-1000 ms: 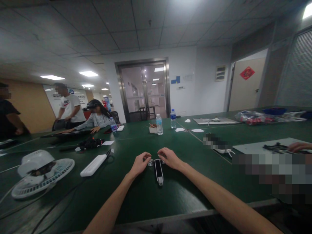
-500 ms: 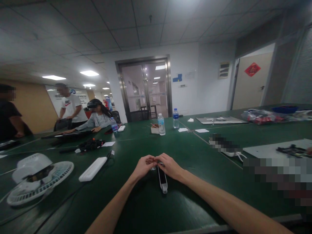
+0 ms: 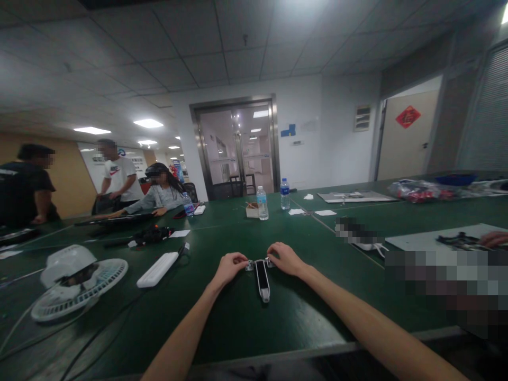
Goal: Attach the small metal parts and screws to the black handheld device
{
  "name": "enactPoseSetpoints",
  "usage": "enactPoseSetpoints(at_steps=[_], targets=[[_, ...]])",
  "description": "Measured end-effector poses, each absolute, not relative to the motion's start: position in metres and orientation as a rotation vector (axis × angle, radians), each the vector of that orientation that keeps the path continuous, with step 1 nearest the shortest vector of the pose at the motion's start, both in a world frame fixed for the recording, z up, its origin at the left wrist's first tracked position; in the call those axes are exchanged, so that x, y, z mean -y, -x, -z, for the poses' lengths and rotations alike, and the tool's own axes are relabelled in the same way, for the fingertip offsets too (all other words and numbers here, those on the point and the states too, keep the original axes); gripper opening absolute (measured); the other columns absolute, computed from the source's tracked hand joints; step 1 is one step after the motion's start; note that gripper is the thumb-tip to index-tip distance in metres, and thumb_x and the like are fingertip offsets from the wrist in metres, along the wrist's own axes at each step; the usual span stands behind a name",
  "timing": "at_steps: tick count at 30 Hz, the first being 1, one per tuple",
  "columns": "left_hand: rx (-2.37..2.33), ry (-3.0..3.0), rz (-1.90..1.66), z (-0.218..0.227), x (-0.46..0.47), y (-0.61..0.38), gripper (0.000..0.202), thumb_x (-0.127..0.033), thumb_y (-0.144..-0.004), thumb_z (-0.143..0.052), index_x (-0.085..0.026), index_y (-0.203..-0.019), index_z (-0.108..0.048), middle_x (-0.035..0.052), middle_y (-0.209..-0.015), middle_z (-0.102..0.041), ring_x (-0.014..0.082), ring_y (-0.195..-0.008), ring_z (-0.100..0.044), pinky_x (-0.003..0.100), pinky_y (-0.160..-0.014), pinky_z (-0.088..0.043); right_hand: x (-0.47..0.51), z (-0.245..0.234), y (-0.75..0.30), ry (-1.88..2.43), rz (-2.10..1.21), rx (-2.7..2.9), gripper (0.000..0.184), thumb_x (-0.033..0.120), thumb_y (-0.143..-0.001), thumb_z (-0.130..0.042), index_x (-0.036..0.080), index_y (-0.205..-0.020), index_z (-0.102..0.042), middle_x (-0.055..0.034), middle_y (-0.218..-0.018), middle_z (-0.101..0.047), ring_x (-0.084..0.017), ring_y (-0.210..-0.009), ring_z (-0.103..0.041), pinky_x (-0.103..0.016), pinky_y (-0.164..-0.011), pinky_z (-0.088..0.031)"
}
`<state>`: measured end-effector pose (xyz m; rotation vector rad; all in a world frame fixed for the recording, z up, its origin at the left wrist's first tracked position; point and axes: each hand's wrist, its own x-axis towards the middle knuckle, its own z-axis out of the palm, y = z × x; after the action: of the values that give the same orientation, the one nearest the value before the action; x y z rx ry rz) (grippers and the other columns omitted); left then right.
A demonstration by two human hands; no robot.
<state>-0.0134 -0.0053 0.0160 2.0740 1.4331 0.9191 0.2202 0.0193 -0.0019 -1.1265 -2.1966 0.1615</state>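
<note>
— On the table point(image 3: 216, 333), where is the device point(image 3: 262, 281) lying?
— Its far end is lying between left hand point(image 3: 230, 269) and right hand point(image 3: 286, 259), nearer the right. Its long axis is running toward the person, pale tip point(image 3: 265, 298) first.
— Are they gripping?
— They are touching 2 metal parts point(image 3: 249, 265); pinching, I cannot tell.

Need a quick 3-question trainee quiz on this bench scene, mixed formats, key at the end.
1. What lies between the left hand and the right hand?
A) a pair of scissors
B) a narrow black-faced device
C) a coiled cable

2. True or false: the white fan grille lies on the right hand's side.

3. Fill in: the bottle right beside the small box has a ____ cap.

Key:
1. B
2. False; the fan grille is on the left hand's side.
3. white
</note>
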Motion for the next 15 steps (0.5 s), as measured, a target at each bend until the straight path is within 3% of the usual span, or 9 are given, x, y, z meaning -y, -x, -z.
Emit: enactPoseSetpoints(at_steps=[6,15], targets=[[-1.401,-2.073,-0.945,-0.0119,0.0042,0.011,0.025,-0.035,-0.073,-0.06,-0.017,-0.084,-0.071,0.0047,-0.083,-0.071,0.0177,-0.078,-0.064,0.026,-0.073,-0.047,-0.0236,0.008,-0.2285,1.083,-0.355,2.288,0.022,0.036,-0.084,-0.051,0.018,-0.085,-0.065,-0.0032,-0.082,-0.061,-0.014,-0.074,-0.055,-0.027,-0.069,-0.044],[-1.289,-1.929,-0.929,-0.0081,-0.003,0.0093,0.021,-0.029,-0.069,-0.067,-0.015,-0.083,-0.069,0.0062,-0.084,-0.071,0.0181,-0.079,-0.066,0.027,-0.074,-0.05,-0.022,0.0063,-0.229,1.027,-0.4,2.299,0.017,0.031,-0.081,-0.055,0.018,-0.088,-0.065,-0.0034,-0.085,-0.062,-0.014,-0.076,-0.055,-0.028,-0.07,-0.044]])
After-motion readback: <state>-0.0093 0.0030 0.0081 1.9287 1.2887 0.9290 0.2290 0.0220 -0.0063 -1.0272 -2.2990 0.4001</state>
